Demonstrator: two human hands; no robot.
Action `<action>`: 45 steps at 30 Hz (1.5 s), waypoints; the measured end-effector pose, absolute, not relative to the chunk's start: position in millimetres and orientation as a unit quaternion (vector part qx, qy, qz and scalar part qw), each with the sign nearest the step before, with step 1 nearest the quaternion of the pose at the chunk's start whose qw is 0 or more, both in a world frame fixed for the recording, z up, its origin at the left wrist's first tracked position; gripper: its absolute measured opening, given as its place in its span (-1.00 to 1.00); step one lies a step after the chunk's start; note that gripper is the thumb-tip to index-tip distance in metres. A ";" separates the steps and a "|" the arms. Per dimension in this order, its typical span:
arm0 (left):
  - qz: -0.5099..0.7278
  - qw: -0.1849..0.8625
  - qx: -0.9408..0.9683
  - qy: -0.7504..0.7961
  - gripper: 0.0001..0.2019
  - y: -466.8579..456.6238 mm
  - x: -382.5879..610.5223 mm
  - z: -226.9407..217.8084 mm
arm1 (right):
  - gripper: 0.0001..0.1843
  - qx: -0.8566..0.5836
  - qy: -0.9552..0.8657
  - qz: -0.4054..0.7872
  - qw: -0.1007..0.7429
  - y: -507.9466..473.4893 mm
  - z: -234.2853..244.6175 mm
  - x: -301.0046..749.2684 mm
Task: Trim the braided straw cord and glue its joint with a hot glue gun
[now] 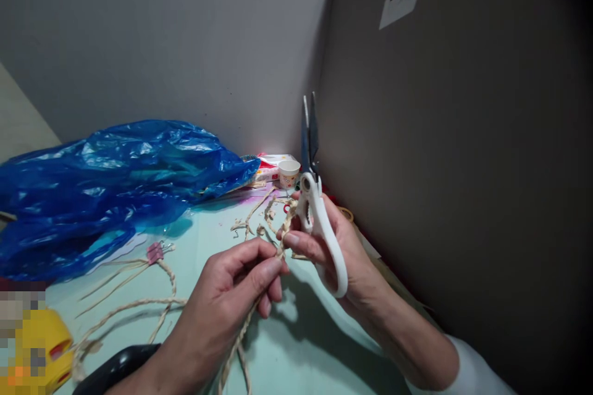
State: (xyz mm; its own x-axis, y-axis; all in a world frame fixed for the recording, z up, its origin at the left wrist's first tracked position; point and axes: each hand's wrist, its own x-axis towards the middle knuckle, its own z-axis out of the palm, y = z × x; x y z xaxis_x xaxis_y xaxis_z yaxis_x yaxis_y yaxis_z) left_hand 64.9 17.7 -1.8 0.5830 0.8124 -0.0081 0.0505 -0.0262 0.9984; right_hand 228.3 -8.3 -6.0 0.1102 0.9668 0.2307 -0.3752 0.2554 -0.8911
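Between the thumb and fingers of my left hand (pixel 250 278) is pinched a pale braided cord (pixel 286 231). Its lower length trails down past the wrist toward the front of the table. My right hand (pixel 333 228) grips the same cord a little higher up, thumb pressed on it. White-handled scissors (pixel 319 210) also sit in that right hand, with the handle loop round the palm side. Their dark blades point upward and stand slightly apart, with nothing between them. Part of the cord's upper end is hidden behind the scissors and fingers.
A crumpled blue plastic bag (pixel 139 166) fills the back left. Near it, a pink binder clip (pixel 155 252) holds braid strands. A paper cup (pixel 290 173) stands by the wall corner. A yellow object (pixel 44 345) and a black object (pixel 115 370) lie front left on the pale green table (pixel 296 345).
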 end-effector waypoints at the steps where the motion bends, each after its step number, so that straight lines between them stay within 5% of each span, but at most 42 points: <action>1: 0.312 0.609 0.648 0.334 -0.76 18.2 64.7 -1.6 | -0.33 -0.340 -0.437 0.506 0.661 -8.1 -6.4 229.3; 10: 0.305 0.613 0.640 0.348 -0.76 17.3 66.9 -1.2 | -0.61 -0.356 -0.423 0.470 0.688 -3.0 -6.6 242.9; 27: 0.295 0.796 0.446 0.284 -0.89 13.9 65.7 -3.0 | -0.68 -0.293 -0.470 0.525 0.647 -5.5 -8.5 241.3; 45: 0.399 0.573 0.631 0.339 -0.91 14.4 65.4 0.9 | -0.56 -0.301 -0.431 0.529 0.666 -8.5 -5.2 239.5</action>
